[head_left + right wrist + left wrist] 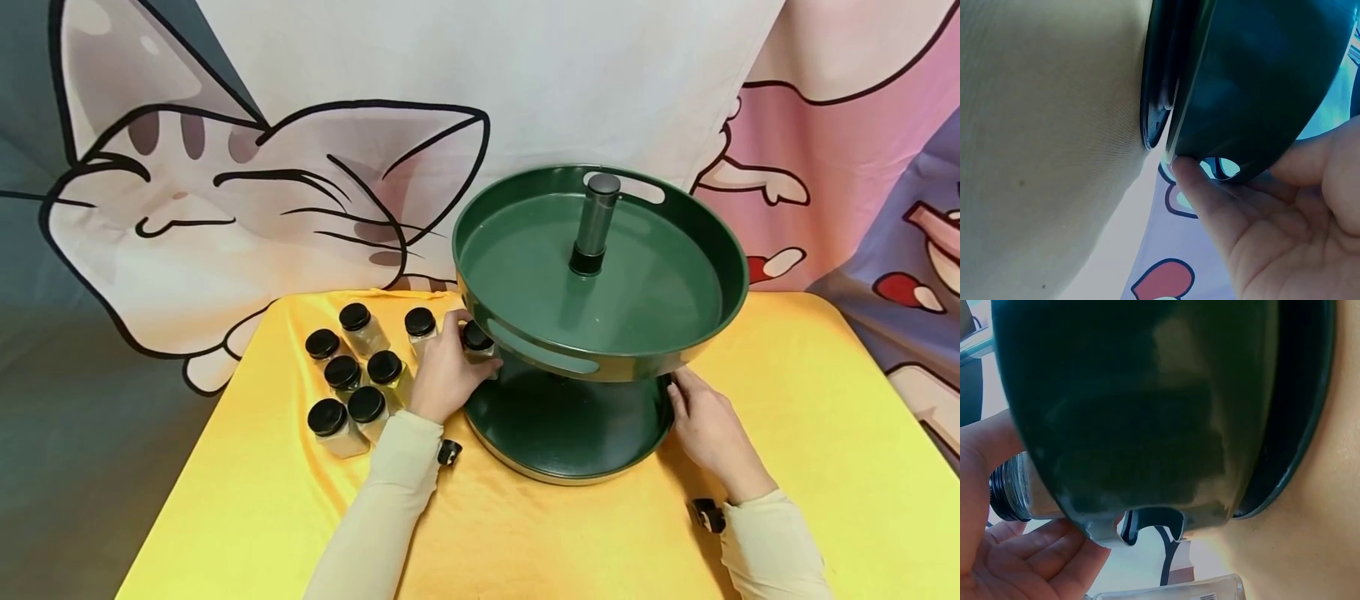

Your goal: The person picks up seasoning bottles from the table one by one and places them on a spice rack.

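Observation:
A green two-tier round tray stand has an upper tray [525,250] above a lower tray [566,437]. My left hand [448,371] holds a clear square jar with a black lid [477,336] at the left side of the lower tray. In the left wrist view, thumb and fingers lie around this jar [1038,490], whose far end is hidden behind the green tray wall [1147,425]. At the right side, my right hand [708,425] grips the lower tray's wall [1260,87], fingers on the outside near a handle slot and thumb over the rim.
Several black-lidded jars [343,372] stand grouped on the yellow cloth [247,500] to the left. One more jar [420,322] is just behind my left hand. A central post [593,221] rises through the upper tray. Patterned cloth [600,83] hangs behind the table.

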Available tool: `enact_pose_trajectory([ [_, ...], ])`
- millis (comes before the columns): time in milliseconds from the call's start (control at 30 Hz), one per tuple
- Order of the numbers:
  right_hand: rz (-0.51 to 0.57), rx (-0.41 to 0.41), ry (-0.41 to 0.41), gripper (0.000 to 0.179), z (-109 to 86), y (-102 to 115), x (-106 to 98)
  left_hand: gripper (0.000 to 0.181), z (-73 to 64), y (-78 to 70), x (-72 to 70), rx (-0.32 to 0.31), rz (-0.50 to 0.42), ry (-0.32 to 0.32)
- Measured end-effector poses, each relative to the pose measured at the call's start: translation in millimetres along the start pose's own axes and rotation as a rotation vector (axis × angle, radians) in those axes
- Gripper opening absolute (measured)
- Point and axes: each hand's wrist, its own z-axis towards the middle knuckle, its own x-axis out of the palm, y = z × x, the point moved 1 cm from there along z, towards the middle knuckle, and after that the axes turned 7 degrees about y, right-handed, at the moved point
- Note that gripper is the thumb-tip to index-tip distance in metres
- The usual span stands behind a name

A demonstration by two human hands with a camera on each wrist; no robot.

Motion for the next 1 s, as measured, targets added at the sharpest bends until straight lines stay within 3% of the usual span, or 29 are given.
enact_pose_trajectory([
  [367,-0.001,-0.002,-0.004,0.043,0.0,0.1,0.1,0.072,1.3,-0.3,2.2,-0.021,0.001,-0.002],
  [667,0.001,0.016,0.01,0.042,0.4,-1.1,-0.9,0.075,1.8,1.3,2.9,-0.031,-0.031,0.046],
  [1000,0.027,0.014,0.003,0.041,-1.1,-1.2,-3.5,0.086,-9.6,-11.2,-12.7,-0.049,-0.061,0.06],
])
